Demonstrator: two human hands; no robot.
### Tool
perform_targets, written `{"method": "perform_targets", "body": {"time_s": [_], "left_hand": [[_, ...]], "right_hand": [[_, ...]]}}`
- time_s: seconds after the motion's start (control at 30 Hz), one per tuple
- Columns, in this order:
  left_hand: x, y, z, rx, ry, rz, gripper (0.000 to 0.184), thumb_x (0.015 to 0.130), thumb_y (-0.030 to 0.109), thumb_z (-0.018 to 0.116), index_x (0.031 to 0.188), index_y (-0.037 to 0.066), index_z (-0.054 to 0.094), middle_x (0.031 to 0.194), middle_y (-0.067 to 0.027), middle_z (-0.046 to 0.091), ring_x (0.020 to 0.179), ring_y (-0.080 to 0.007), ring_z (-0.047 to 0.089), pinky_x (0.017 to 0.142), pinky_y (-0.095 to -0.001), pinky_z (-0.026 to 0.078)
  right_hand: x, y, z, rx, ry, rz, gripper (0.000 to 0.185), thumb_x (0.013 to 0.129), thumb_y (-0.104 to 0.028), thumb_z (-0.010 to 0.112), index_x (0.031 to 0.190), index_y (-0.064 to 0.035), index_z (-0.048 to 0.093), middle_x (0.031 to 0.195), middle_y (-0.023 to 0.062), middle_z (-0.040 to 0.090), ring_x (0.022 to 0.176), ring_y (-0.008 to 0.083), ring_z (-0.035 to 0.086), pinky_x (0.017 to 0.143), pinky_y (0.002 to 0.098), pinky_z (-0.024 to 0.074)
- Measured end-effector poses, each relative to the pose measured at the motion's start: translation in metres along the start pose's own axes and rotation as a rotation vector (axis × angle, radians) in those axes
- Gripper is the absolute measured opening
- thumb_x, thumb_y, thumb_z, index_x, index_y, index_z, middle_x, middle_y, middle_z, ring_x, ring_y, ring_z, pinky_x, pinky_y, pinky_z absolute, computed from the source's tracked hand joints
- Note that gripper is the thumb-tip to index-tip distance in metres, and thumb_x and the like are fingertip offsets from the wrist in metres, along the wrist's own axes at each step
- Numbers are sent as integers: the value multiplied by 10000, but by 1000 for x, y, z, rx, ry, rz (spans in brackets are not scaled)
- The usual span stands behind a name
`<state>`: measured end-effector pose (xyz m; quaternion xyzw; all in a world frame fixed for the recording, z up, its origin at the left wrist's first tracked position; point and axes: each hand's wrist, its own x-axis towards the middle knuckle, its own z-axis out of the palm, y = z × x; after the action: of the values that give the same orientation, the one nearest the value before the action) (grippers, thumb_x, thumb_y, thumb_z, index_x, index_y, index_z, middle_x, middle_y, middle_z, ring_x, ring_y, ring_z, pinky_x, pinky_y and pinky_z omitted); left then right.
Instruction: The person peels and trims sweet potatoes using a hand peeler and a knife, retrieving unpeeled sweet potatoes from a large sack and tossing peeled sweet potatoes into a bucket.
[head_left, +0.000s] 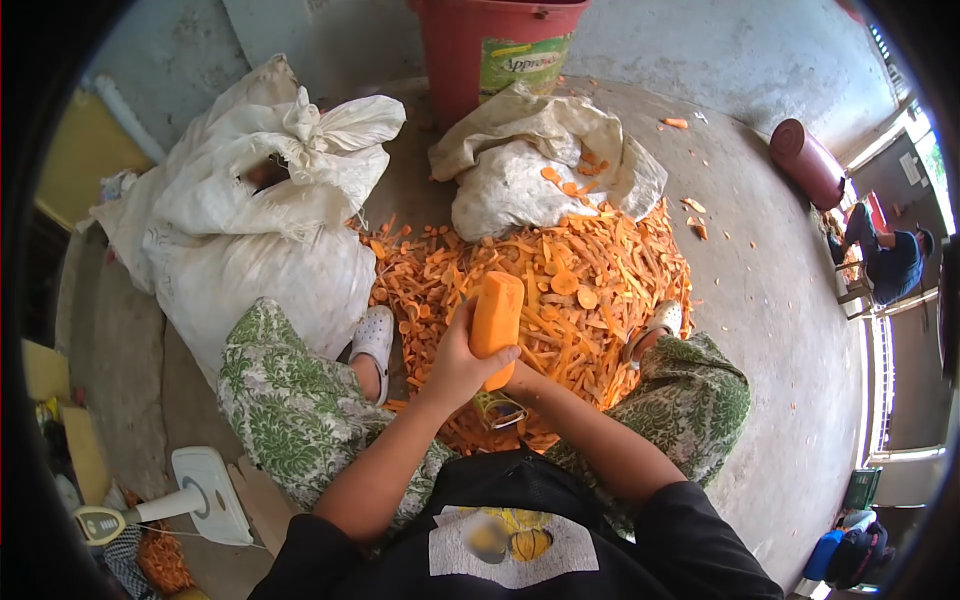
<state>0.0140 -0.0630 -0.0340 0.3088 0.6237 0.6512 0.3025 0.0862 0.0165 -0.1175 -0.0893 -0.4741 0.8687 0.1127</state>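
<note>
A thick orange carrot [497, 318], its surface smooth and peeled, is held upright in front of my body. My left hand [462, 362] wraps round its left side, with the thumb across its lower part. Behind the carrot and my left hand, my right hand [520, 378] is mostly hidden; its fingers and anything in them cannot be made out. Below lies a large heap of orange peels and cut pieces [590, 335], spread between my feet. A thin metal or wire-like object [500, 412] shows under my wrists.
White sacks [270, 270] stand at the left, and a rumpled sack [520, 185] lies behind the heap. A red bin [455, 60] is at the back. A scale [210, 495] lies lower left. A seated person [893, 265] and a red drum [805, 165] are at the right.
</note>
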Motion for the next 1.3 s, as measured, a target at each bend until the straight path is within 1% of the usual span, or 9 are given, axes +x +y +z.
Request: {"method": "perform_targets", "body": {"time_s": [0.03,0.27,0.33,0.4,0.47,0.63,0.8,1.07,1.3], "left_hand": [[0,2,-1,-54,4,-8,620,703,110,686,1201,14,329,1092,-110,476,1008,-195,498,852,-322,414],[8,-8,-20,-194,23,64,597,710,79,680,1194,14,336,1098,-97,476,1018,-178,500,848,-302,424],[10,10,-30,-304,-9,3,544,711,67,682,1160,10,379,1061,-76,502,988,-160,513,847,-287,424],[11,18,-43,-78,-94,-55,478,710,64,687,1111,3,435,1019,-60,526,966,-138,518,840,-270,427],[11,15,-46,-92,-76,-55,458,685,84,710,1075,17,479,967,-43,547,939,-126,528,816,-273,437],[10,14,-48,497,-294,-187,596,620,197,756,1120,36,473,1010,-78,565,936,-169,542,810,-299,422],[5,11,-28,285,-363,-245,591,609,196,758,1107,33,485,1006,-111,579,939,-208,558,826,-320,411],[10,13,-29,354,-178,-67,528,612,132,727,1074,30,492,956,-99,598,891,-221,584,772,-309,438],[10,13,-25,394,-150,-15,513,611,135,723,1064,43,500,920,-123,607,865,-258,596,749,-321,450]], "right_hand": [[2,12,-1,173,30,28,391,799,-245,594,1133,-56,518,1038,57,564,926,174,554,821,281,434],[33,24,-74,46,-29,264,370,857,-250,527,1154,-38,469,1125,94,516,1057,185,503,879,304,428],[19,-45,-45,-145,312,444,361,811,-238,570,1078,4,545,884,67,596,746,131,570,634,243,451],[19,-62,-49,-205,382,316,313,818,-232,549,1012,12,581,778,60,595,626,117,545,549,222,420],[17,-79,-51,-242,394,274,288,821,-221,541,984,11,591,743,57,585,595,115,529,533,224,410],[17,-106,-45,-501,478,266,219,834,-196,526,799,12,585,617,13,516,506,100,441,478,251,345],[9,-134,-2,-848,427,255,269,827,-258,552,705,-19,548,546,-29,404,509,85,359,488,277,309],[-16,-155,10,-1581,70,145,153,730,-201,550,771,-55,530,628,166,556,650,347,564,589,427,432],[-20,-145,8,-1649,140,166,122,673,-143,578,729,-45,531,601,165,543,617,361,548,573,433,429]]}}
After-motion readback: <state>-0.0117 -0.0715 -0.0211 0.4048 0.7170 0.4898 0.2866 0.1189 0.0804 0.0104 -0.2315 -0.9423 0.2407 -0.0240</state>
